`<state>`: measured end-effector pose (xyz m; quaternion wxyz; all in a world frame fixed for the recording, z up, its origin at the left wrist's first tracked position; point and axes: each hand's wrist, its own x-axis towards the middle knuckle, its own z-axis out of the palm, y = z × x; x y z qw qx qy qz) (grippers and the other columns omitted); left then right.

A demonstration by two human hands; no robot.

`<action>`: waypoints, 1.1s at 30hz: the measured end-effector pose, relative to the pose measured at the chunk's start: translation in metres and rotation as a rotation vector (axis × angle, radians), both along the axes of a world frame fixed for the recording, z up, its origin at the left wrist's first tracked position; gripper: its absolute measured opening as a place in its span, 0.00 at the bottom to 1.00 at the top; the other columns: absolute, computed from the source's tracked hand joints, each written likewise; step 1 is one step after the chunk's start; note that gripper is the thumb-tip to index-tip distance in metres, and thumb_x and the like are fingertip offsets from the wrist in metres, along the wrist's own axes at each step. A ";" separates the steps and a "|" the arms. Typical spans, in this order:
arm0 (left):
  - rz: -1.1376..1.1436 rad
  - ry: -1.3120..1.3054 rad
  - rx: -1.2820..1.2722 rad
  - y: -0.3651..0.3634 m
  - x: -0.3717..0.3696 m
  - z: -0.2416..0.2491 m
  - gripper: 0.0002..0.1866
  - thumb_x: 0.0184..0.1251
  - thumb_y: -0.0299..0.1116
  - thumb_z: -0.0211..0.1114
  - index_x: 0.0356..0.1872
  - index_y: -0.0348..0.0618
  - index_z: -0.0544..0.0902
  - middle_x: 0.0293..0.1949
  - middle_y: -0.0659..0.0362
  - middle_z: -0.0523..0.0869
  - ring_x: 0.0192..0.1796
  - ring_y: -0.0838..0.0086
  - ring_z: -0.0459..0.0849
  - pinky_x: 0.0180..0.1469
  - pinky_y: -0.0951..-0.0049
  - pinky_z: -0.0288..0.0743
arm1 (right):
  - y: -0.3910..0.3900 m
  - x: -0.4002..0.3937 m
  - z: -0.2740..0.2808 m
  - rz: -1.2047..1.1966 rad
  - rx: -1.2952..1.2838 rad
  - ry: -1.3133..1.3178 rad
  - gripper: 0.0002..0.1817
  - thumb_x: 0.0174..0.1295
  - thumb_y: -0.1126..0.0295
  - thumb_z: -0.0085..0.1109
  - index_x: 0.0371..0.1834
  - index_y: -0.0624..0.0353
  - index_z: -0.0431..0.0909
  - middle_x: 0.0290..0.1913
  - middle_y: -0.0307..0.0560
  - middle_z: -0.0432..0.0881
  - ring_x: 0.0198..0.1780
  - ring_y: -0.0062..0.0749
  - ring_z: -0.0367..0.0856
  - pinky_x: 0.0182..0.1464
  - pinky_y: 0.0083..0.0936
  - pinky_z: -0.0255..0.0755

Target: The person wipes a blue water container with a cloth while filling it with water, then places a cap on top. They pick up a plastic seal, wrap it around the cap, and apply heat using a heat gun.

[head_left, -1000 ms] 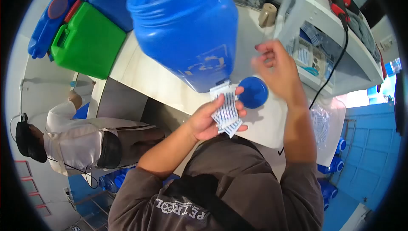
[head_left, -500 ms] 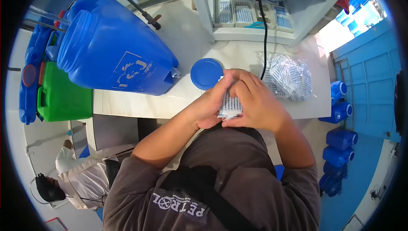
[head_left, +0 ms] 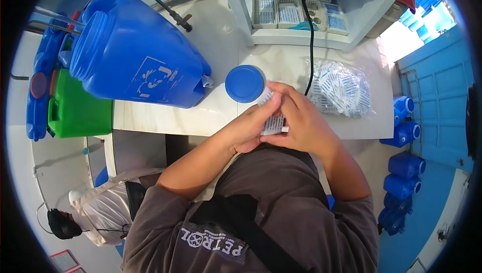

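Note:
Both my hands meet above the counter's front edge, close to my body. Between them is a stack of small white printed slips [head_left: 273, 124], partly covered by fingers. My left hand [head_left: 251, 126] wraps its left side, thumb pointing up along it. My right hand [head_left: 305, 122] closes round the right side, fingertips over the top. Just beyond my hands lies a round blue lid [head_left: 244, 83]. To the right, a clear plastic bag [head_left: 340, 88] full of similar printed slips rests on the counter [head_left: 211, 117].
A large blue container [head_left: 145, 57] stands at left beside a green jug [head_left: 80, 107]. A white shelf [head_left: 301, 38] with baskets is at the back, with a black cable [head_left: 311, 47] hanging before it. A person [head_left: 103, 212] is at lower left. Blue jugs [head_left: 404, 165] line the right.
The slips have turned and shifted slightly between my hands, and a small white edge now shows at the lower right. My fingers have moved a little. The view has tilted slightly.

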<state>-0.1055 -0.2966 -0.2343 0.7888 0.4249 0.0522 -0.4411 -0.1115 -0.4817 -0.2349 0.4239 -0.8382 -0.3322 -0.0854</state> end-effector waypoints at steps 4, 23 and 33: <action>0.059 -0.039 -0.016 0.009 -0.004 0.004 0.33 0.75 0.57 0.62 0.67 0.41 0.70 0.57 0.52 0.82 0.60 0.64 0.84 0.57 0.64 0.85 | 0.002 0.001 0.014 -0.002 -0.033 0.147 0.38 0.44 0.52 0.82 0.51 0.63 0.74 0.76 0.54 0.65 0.68 0.56 0.73 0.67 0.45 0.71; -0.011 -0.208 0.162 0.025 -0.008 0.011 0.34 0.70 0.29 0.69 0.74 0.46 0.64 0.53 0.64 0.80 0.56 0.79 0.81 0.50 0.75 0.84 | 0.010 0.024 0.030 0.145 0.010 0.029 0.17 0.66 0.73 0.62 0.58 0.56 0.83 0.53 0.50 0.86 0.55 0.50 0.83 0.65 0.38 0.73; -0.171 -0.436 0.166 0.031 -0.017 0.015 0.39 0.71 0.27 0.68 0.79 0.45 0.59 0.67 0.56 0.72 0.69 0.68 0.73 0.68 0.65 0.70 | -0.076 0.050 0.060 -0.342 0.230 0.214 0.07 0.69 0.75 0.56 0.47 0.59 0.80 0.39 0.51 0.84 0.38 0.41 0.85 0.42 0.28 0.77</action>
